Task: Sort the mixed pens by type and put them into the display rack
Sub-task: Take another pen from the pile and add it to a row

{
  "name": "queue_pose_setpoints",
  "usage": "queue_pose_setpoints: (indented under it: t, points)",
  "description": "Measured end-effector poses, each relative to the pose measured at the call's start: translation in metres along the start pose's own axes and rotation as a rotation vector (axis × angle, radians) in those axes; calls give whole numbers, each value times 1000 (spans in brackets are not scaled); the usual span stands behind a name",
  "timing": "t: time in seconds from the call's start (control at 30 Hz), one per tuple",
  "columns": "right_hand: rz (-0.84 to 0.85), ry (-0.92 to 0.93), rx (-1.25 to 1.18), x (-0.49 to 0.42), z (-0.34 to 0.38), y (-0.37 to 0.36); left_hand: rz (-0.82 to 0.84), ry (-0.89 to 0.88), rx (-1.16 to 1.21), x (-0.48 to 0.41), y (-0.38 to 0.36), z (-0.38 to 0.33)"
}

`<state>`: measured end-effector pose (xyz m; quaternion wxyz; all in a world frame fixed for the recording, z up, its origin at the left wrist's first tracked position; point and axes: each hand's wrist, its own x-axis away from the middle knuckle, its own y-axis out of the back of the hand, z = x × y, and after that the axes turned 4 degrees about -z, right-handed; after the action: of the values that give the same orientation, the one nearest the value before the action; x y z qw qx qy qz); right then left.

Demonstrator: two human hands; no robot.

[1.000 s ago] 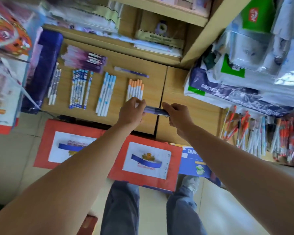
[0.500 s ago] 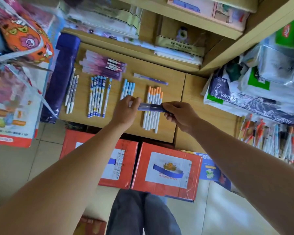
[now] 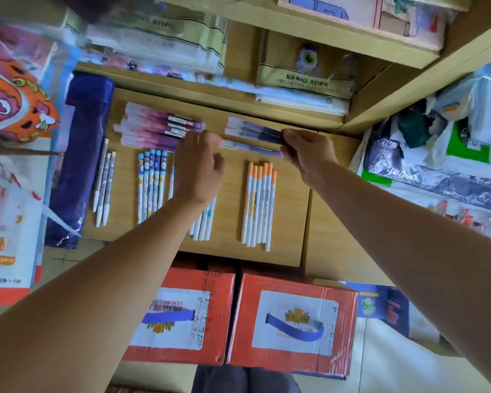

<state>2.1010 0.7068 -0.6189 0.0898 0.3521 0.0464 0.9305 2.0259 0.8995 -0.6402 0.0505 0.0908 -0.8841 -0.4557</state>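
the sorting looks well advanced. five kinds lie in tidy groups on the wooden counter [image 3: 291, 222]: three white pens [image 3: 104, 185] near its left edge, blue-capped pens [image 3: 150, 185] beside them, pink pens [image 3: 153, 129] stacked crosswise at the back left, pale blue pens [image 3: 204, 222] partly hidden under the left forearm, and orange-capped pens [image 3: 260, 205] right of the middle. the left hand [image 3: 199, 168] hovers flat above the counter, fingers spread and straight, holding nothing; it is blurred. the right hand [image 3: 306, 151] curls its fingers round the right ends of the purple pens [image 3: 253, 131], held crosswise at the back right, just above one like them lying on the wood. i judge a sixth group is being laid down. left to do: a heap of mixed pens [image 3: 471, 219] waits at the far right, and i can make out no rack holding any group.

a dark blue bag [image 3: 82, 157] lies along the counter's left edge. two red boxes [image 3: 292, 321] stand on the floor below its front edge. plastic packets [image 3: 437, 171] pile up to the right.
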Motion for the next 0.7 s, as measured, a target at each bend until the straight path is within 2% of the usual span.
queue_pose_setpoints:
  t: [0.13, 0.23, 0.3, 0.4, 0.57, 0.7]
  points:
    - [5, 29, 63, -27, -3, -14, -61, -160, -54, -24, -6, 1]
    - [22, 108, 206, -39, -10, -15, 25, -219, -75, -39, -17, 4]
    - [36, 247, 344, -43, -15, -14, 121, -259, -114, -46, -26, 6]
    - [49, 437, 568, -48, -22, -11, 247, -278, -206, -50, -37, 9]
    - [7, 607, 746, -55, -35, -6, 246, -292, -296, -50, -47, 12]
    - [59, 665, 883, -52, -39, 0, 245, -281, -313, -49, -50, 11]
